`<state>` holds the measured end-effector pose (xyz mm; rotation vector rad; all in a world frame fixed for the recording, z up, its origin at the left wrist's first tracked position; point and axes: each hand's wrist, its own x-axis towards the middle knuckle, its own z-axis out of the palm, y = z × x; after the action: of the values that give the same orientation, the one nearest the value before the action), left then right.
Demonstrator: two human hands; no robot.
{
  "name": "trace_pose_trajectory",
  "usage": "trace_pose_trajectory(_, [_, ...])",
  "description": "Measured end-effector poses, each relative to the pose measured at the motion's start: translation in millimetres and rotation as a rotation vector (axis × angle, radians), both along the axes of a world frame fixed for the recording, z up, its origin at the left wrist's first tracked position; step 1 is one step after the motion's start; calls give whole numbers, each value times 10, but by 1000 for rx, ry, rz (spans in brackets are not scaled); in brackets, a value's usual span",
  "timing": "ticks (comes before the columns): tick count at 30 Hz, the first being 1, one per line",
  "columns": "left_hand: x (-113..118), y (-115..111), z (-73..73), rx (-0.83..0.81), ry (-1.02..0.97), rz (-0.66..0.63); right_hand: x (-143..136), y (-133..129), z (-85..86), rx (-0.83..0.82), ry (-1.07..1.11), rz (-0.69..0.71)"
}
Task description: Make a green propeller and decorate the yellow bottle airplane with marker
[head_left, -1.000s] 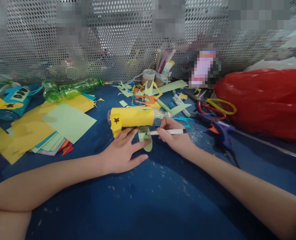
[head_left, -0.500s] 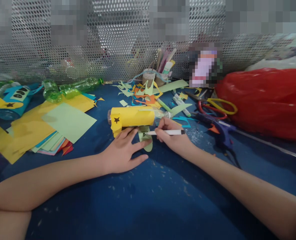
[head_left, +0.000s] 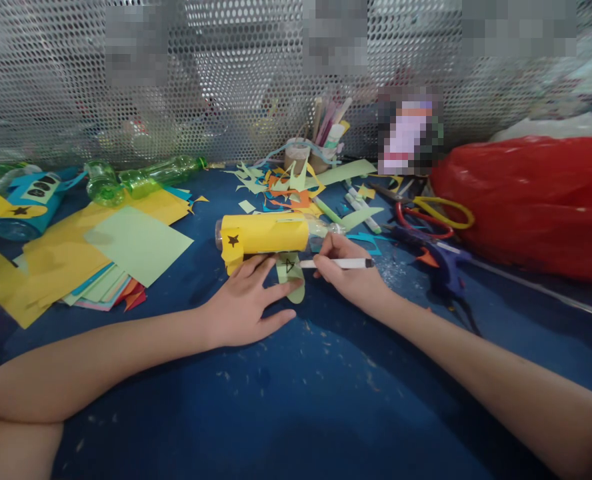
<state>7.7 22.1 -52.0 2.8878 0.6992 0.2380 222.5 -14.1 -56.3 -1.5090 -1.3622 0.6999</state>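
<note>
A clear plastic bottle (head_left: 321,229) lies on its side, wrapped in yellow paper (head_left: 271,233), its neck to the right. On a yellow flap at its left end is a dark star. From beneath the bottle a light green paper wing (head_left: 296,289) sticks out towards me, bearing a black star outline. My left hand (head_left: 241,303) lies flat with fingers spread, one finger across the wing. Between the fingertips of my right hand (head_left: 349,272) is a white marker (head_left: 343,263) with a black end; its tip is beside the star outline, at the wing's right edge.
Coloured paper sheets (head_left: 139,247) lie left, near green bottles (head_left: 163,173) and a blue-wrapped bottle (head_left: 39,200). Paper scraps (head_left: 296,190) and pots of sticks (head_left: 321,157) are behind. Right are scissors (head_left: 426,223), a blue glue gun (head_left: 443,260) and a red bag (head_left: 531,207).
The marker has moved slightly right, off the drawn lines. The black mark on the green wing now shows as a star outline. My left hand has hardly moved.
</note>
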Motion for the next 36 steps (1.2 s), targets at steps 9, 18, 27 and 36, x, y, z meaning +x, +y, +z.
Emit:
trace_pose_trajectory(9, [-6, -3, -11, 13, -6, 3, -26, -26, 108, 10, -2, -32])
trace_pose_trajectory(18, [4, 7, -8, 13, -13, -12, 2, 10, -51, 15, -45, 87])
trace_pose_trajectory(27, [-3, 9, -27, 22, -40, -21, -24, 11, 15, -9, 3, 159])
trace_pose_trajectory(36, [-1, 5, -30, 24, -20, -1, 26, 28, 19, 71, 182, 36])
